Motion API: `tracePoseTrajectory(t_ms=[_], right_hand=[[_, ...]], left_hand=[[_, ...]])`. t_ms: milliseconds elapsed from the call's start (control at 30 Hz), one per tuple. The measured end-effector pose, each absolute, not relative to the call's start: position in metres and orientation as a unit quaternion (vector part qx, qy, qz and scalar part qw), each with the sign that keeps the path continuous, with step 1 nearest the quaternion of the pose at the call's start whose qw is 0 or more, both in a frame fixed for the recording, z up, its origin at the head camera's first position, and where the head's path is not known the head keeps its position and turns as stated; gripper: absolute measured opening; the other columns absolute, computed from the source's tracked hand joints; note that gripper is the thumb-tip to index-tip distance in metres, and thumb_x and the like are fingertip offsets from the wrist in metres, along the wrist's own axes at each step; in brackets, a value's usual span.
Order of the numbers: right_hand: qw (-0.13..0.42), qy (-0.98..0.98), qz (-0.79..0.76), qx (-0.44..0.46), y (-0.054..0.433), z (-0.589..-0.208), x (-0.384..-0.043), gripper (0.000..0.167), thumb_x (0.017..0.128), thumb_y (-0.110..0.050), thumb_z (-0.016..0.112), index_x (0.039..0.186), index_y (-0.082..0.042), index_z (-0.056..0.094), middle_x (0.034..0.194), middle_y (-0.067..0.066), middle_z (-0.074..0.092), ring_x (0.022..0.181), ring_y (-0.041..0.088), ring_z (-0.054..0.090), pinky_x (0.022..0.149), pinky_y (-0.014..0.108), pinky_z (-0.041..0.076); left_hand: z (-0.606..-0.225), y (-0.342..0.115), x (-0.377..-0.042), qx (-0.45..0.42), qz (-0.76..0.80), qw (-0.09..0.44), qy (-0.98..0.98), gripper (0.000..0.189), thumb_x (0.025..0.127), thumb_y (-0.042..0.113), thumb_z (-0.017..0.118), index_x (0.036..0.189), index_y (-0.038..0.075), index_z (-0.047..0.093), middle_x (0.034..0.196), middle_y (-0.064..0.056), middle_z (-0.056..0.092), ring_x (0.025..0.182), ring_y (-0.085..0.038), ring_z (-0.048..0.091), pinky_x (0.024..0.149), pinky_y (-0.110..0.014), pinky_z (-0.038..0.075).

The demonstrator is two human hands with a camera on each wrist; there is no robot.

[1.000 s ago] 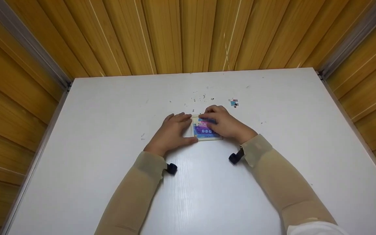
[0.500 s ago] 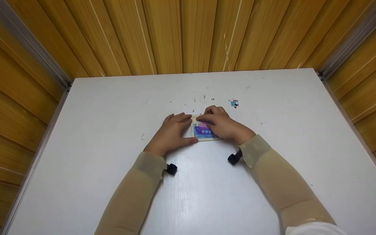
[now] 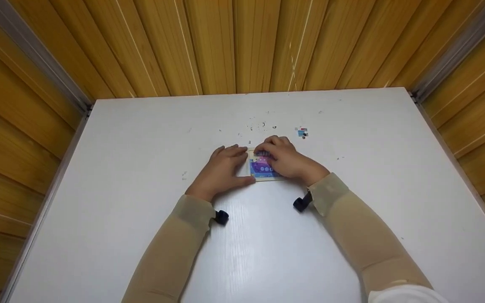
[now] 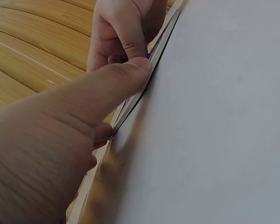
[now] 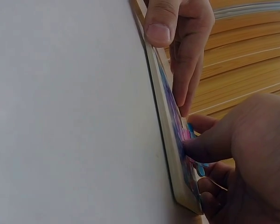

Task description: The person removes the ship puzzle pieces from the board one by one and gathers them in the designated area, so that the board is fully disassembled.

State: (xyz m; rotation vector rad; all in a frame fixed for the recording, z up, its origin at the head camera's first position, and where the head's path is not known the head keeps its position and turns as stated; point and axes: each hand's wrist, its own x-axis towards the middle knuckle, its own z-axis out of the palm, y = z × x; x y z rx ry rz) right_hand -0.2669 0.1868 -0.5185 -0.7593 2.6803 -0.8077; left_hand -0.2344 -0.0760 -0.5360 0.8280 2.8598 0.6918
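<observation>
Puzzle lies well inside the tabletop edges.

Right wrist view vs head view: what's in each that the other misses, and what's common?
Only right wrist: the puzzle board's side face up close, the left thumbnail, and the distinct blue tabs of a puzzle piece at the right hand.

Only head: beige sleeves, black wrist gadgets, and a small multicoloured patch on the table beyond the right hand.

Both: right hand, left hand, puzzle board, white table, wood-look wall.
</observation>
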Motion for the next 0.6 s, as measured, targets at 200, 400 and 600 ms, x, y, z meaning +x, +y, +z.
tracePoseTrajectory(t_ms=[200,400,600], right_hand=[[0.12,0.912,-0.298,-0.255,0.1887,-0.5202,-0.2682,0.043,0.111,-0.007,0.059,0.152,-0.017,0.067,0.153,0.014,0.06,0.151,0.042,0.043,0.135,0.063,0.031],[0.143,0.909,-0.318,-0.227,0.1897,-0.5201,-0.2698,0.05,0.112,-0.01,0.06,0.161,-0.014,0.053,0.161,0.013,0.058,0.16,0.039,0.037,0.14,0.061,0.028],[0.163,0.899,-0.37,-0.168,0.1922,-0.5192,-0.2723,0.048,0.11,-0.012,0.071,0.155,-0.015,0.056,0.155,0.013,0.059,0.15,0.033,0.049,0.136,0.059,0.038]], left_hand=[[-0.5351,-0.0754,-0.2342,0.267,0.224,0.045,0.936,0.09,0.097,0.065,0.082,0.164,0.009,0.06,0.177,-0.004,0.053,0.172,-0.03,0.04,0.146,-0.053,0.019],[-0.5332,-0.074,-0.2342,0.263,0.225,0.05,0.937,0.089,0.098,0.063,0.083,0.163,0.008,0.061,0.177,-0.003,0.053,0.172,-0.03,0.04,0.146,-0.054,0.019],[-0.5321,-0.0732,-0.2332,0.258,0.227,0.053,0.938,0.088,0.097,0.062,0.083,0.164,0.009,0.06,0.177,-0.002,0.053,0.172,-0.029,0.039,0.147,-0.054,0.019]])
